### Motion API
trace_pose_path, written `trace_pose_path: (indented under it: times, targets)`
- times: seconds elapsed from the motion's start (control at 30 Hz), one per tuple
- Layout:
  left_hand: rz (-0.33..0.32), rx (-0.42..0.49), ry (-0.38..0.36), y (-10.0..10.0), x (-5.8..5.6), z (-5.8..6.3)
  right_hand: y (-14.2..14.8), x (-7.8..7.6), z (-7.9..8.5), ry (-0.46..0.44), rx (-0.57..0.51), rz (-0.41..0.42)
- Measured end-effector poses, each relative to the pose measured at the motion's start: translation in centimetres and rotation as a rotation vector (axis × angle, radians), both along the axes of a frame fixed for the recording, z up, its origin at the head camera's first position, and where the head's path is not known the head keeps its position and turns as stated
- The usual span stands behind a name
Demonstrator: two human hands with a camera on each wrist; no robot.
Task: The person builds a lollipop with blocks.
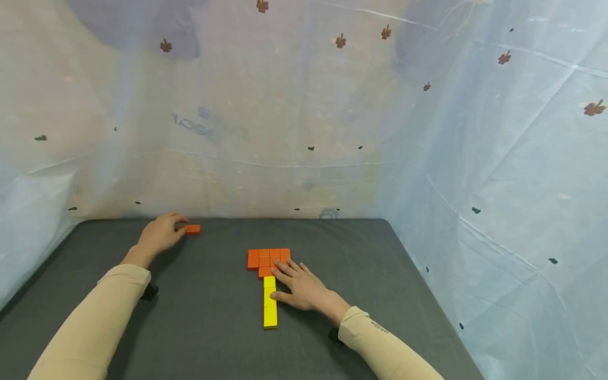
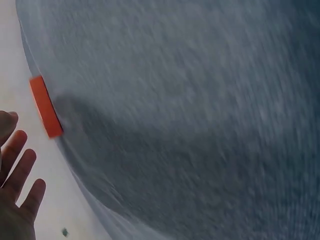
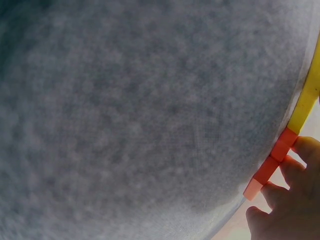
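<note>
Near the table's back left, my left hand (image 1: 163, 232) is beside a lone orange block (image 1: 192, 229). The left wrist view shows the fingers (image 2: 21, 170) spread loosely and a gap between them and that orange block (image 2: 46, 107). At the middle of the table, several orange blocks (image 1: 264, 253) lie flat, side by side, with a narrower part in front. A yellow strip (image 1: 269, 311) runs from there toward me. My right hand (image 1: 304, 287) rests with spread fingers at the right side of both colours, fingertips touching the orange blocks and thumb at the yellow strip.
A dark grey cloth covers the table (image 1: 209, 316). Behind it and along its right side hangs a pale plastic sheet (image 1: 266, 116) with leaf prints. Black wrist straps (image 1: 150, 292) show under the beige sleeves (image 1: 90, 327).
</note>
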State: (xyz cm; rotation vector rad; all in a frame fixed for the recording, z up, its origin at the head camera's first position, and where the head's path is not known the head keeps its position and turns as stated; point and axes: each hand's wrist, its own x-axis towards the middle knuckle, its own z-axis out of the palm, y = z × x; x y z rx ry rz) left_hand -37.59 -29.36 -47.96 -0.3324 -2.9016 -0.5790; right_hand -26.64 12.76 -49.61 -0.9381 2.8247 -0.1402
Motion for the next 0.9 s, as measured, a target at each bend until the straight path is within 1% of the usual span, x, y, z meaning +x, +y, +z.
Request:
trace_pose_path:
  times: [0.17,0.3,0.4,0.5,0.63,0.8,0.9]
  targets:
    - [0.023,-0.003,-0.044,-1.3,-0.1,-0.4,0.0,0.0,0.0,0.000,0.007,-0.003]
    - [0.033,-0.026,-0.086,-1.7,-0.3,-0.6,0.0,0.0,0.0,0.002,0.010,-0.004]
    - [0.043,-0.056,-0.102,-1.8,-0.3,-0.8,0.0,0.0,0.0,0.002,0.010,-0.003]
    - [0.047,-0.087,-0.097,-1.8,-0.3,-0.9,0.0,0.0,-0.1,0.004,0.009,0.000]
    - [0.048,-0.103,-0.069,-1.8,-0.1,-1.0,0.0,-0.1,-0.2,0.009,0.010,0.000]
    - [0.032,-0.081,-0.042,-1.7,0.1,-1.2,0.0,-0.1,-0.3,0.010,0.008,0.001]
    - [0.033,-0.055,-0.050,-1.6,0.1,-1.2,0.1,-0.1,-0.2,0.008,0.005,0.001]
